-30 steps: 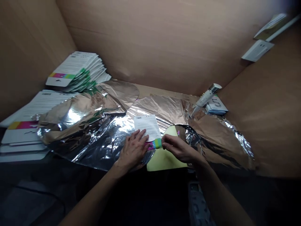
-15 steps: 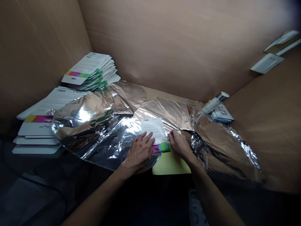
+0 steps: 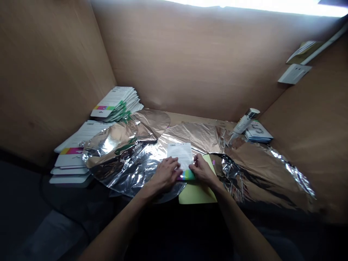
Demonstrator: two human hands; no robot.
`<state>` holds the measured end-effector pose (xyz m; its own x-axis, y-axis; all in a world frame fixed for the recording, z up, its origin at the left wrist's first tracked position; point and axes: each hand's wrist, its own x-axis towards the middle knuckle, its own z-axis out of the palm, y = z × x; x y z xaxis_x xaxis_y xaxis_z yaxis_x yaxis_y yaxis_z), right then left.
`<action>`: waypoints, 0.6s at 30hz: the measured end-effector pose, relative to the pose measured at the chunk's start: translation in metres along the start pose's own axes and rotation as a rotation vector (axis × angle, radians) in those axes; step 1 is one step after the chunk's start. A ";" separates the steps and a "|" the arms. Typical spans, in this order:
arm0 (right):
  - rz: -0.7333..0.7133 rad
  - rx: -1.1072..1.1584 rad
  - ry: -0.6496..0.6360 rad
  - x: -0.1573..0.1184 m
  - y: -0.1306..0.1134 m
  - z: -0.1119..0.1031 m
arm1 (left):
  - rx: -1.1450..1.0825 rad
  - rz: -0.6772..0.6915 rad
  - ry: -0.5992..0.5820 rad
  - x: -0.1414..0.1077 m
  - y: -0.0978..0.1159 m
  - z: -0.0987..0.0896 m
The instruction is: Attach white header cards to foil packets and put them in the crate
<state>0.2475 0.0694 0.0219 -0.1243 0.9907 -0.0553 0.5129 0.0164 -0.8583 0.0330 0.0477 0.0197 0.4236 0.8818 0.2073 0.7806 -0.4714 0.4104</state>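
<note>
Flat packet under both hands, centre of frame

Head view: the small white printed packet with a rainbow-striped lower band (image 3: 181,150) lies at centre, over crinkled silver metallic film (image 3: 136,163). The left hand (image 3: 166,173) rests palm down on its lower left, fingers slightly spread and pressing rather than gripping. The right hand (image 3: 201,169) is at its lower right edge, fingers curled and close together; cannot tell whether they pinch it. A pale yellow flat sheet (image 3: 197,196) shows below, at lower centre.

Risks (judgement): the slick film could let the packet skid if left-hand pressure eases; a sideways pull at the right edge could crease it. Dragging film at left might disturb the fanned stack of white cards with green edges (image 3: 115,99), upper left.
</note>
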 end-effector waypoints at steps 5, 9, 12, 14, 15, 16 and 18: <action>-0.004 0.320 0.007 -0.015 -0.008 0.003 | 0.100 0.148 0.185 -0.023 0.013 -0.009; -0.097 0.455 0.236 -0.049 -0.012 -0.033 | -0.330 -0.016 0.413 -0.039 0.022 -0.021; -0.172 0.360 0.000 -0.084 -0.002 -0.073 | -0.725 -0.295 0.304 -0.039 0.026 -0.029; -0.106 0.339 0.103 -0.097 0.011 -0.105 | -0.823 -0.271 0.182 -0.033 0.031 -0.032; -0.050 0.336 0.307 -0.097 0.019 -0.125 | -0.819 -0.230 0.159 -0.030 0.034 -0.033; 0.021 0.342 0.596 -0.091 0.027 -0.148 | -0.789 -0.190 0.144 -0.027 0.037 -0.031; 0.122 0.353 0.978 -0.064 0.045 -0.199 | -0.706 -0.110 0.076 -0.024 0.041 -0.023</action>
<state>0.4473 0.0332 0.0882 0.7335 0.6629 0.1500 0.1788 0.0246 -0.9836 0.0441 0.0071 0.0521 0.3062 0.9342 0.1829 0.3221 -0.2825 0.9036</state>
